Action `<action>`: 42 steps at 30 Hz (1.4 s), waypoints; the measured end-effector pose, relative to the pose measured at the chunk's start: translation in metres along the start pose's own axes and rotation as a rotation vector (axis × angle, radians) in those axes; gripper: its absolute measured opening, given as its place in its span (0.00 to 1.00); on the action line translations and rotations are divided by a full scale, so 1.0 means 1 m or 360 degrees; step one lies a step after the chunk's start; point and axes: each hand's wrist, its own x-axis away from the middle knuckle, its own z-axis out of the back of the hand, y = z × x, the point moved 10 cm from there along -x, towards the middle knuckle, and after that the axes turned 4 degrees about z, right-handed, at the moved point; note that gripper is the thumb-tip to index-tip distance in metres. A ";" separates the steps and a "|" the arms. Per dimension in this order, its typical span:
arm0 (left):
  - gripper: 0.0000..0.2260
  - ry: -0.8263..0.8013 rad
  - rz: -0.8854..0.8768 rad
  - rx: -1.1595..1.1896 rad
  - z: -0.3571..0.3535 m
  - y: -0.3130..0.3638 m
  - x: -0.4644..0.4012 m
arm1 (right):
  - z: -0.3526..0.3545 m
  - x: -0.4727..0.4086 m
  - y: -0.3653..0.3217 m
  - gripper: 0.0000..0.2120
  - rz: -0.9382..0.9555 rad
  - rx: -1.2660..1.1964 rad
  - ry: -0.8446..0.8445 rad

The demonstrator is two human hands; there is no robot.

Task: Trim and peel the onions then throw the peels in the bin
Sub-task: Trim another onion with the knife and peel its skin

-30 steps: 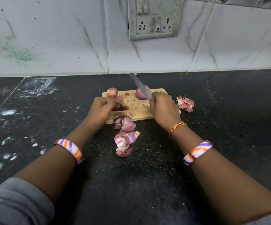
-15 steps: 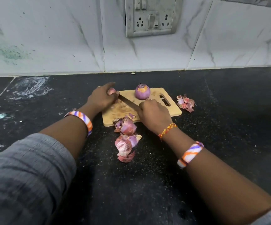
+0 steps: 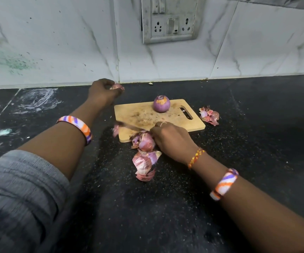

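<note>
Head view shows one peeled onion (image 3: 161, 106) standing on the wooden cutting board (image 3: 176, 123), with peel piles (image 3: 144, 157) at the board's near edge and another heap (image 3: 209, 115) just beside its right end, so binning is judged still to come. Left hand (image 3: 101, 91) curls round a small onion (image 3: 117, 86) beyond the board's far left corner, while right hand (image 3: 172, 138) grips a knife (image 3: 129, 127) lying across the near edge, touching the peels.
</note>
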 end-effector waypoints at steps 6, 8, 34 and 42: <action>0.10 -0.0309 0.0099 0.0298 -0.024 0.000 0.019 | 0.025 0.035 0.048 0.12 -0.0273 -0.0106 0.0222; 0.05 -0.0363 0.0171 0.0369 -0.031 -0.004 0.025 | 0.024 0.043 0.080 0.12 -0.0524 0.0011 0.0197; 0.06 -0.0209 0.0176 0.0625 -0.011 -0.006 0.047 | 0.012 0.075 -0.025 0.10 -0.0426 0.0037 0.0066; 0.06 -0.0251 0.0124 0.0581 -0.006 0.006 0.053 | 0.003 0.058 -0.097 0.10 -0.0172 -0.0116 -0.0058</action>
